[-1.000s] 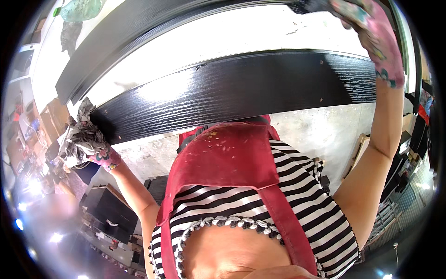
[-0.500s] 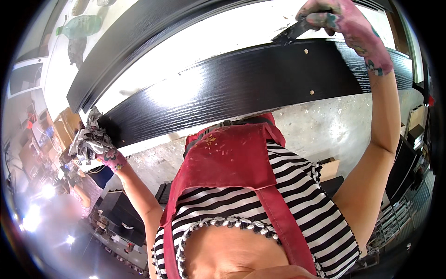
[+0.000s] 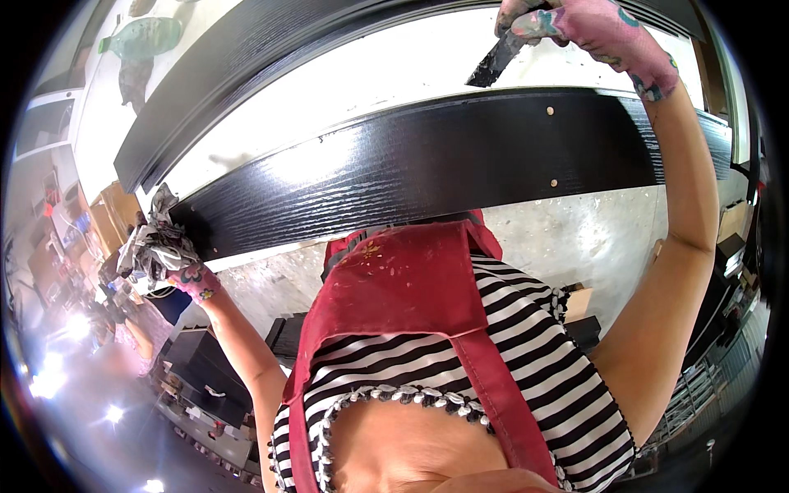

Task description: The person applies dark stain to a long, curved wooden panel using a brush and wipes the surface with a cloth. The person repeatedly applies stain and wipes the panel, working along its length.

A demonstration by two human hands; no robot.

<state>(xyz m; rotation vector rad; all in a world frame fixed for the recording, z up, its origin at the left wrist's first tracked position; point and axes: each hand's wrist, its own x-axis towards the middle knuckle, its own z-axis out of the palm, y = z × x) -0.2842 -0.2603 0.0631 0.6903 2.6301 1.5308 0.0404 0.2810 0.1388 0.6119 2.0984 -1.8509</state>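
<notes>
A long black wood-grain board [image 3: 427, 164] lies in front of me, with two small pale round spots near its right end. My right hand [image 3: 592, 41], in a pink patterned glove, is closed around a flat, wide-ended tool smeared black, which looks like a scraper [image 3: 496, 66]. Its end hangs over the white surface, just beyond the board's far edge. At the board's left end, my left hand [image 3: 197, 282], gloved alike, grips a crumpled grey and black rag [image 3: 158, 246]. The rag hides most of those fingers.
Beyond the board, a white tabletop [image 3: 394, 78] carries a second black moulded board [image 3: 230, 78]. A greenish plastic bottle [image 3: 148, 41] lies at the far left. Cardboard [image 3: 115, 215] stands past the left end. Another person [image 3: 136, 338] is at the lower left, blurred.
My right hand has moved left with the scraper, whose end has gone from the board's far edge to over the white surface. My left hand stays at the board's left end.
</notes>
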